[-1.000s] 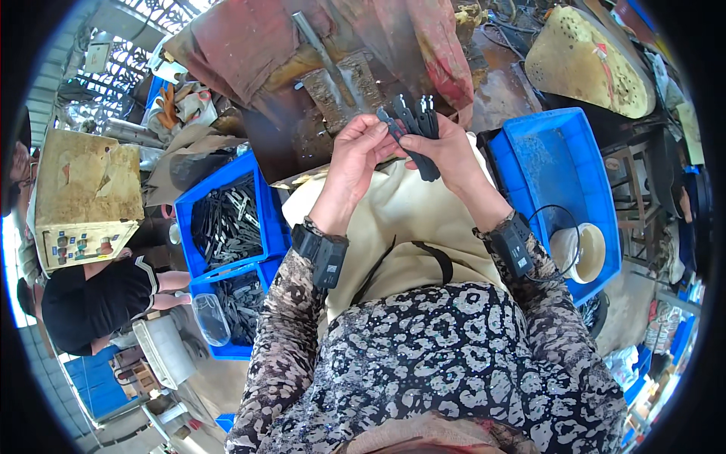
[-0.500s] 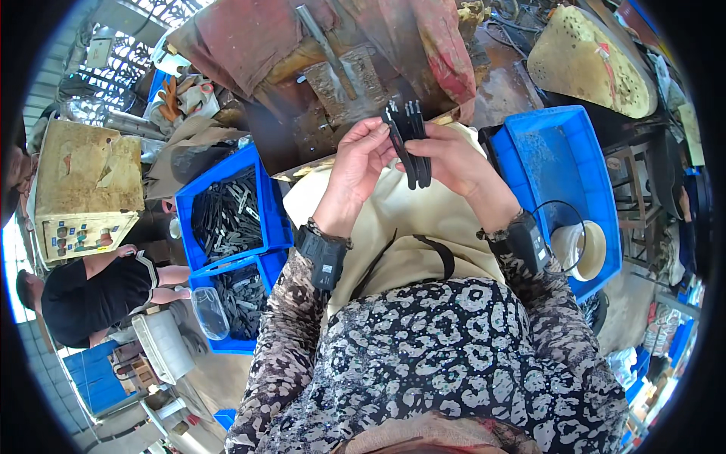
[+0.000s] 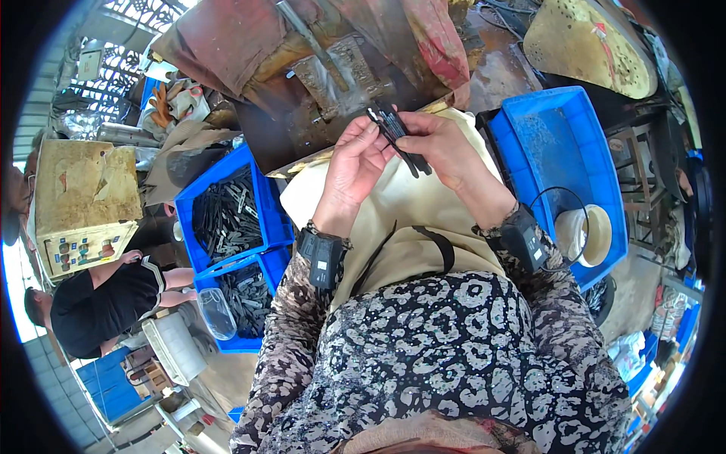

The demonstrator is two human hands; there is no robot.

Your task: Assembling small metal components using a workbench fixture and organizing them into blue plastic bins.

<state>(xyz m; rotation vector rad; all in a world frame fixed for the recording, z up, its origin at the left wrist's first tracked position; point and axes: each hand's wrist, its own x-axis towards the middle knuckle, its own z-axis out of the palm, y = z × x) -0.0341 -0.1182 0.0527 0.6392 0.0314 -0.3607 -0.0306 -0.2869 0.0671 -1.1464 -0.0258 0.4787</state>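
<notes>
My right hand [image 3: 440, 145] is closed round a small bundle of slim black strips [image 3: 412, 160], which tilt up and to the left. At the upper left end of the bundle, my left hand [image 3: 354, 157] pinches a strip between thumb and fingertips. Pale metal-looking tips show at the far ends. Both hands are above my cream apron [image 3: 393, 204], in front of the brown work surface. Left of my arm, a blue bin [image 3: 261, 170] holds many similar black strips [image 3: 227, 216]. More of them lie in a second blue bin [image 3: 268, 272] nearer to me.
A metal bar [image 3: 314, 41] lies on the stained bench ahead, beside reddish cloth [image 3: 219, 45]. To the right stands a large blue tub [image 3: 544, 144] with a cream round container [image 3: 594, 234] in it. A clear plastic box [image 3: 217, 314] rests by the left bins. Another person [image 3: 110, 306] is at far left.
The black strips, spread apart before, are now closer together and tilt more to the left. The view has shifted slightly.
</notes>
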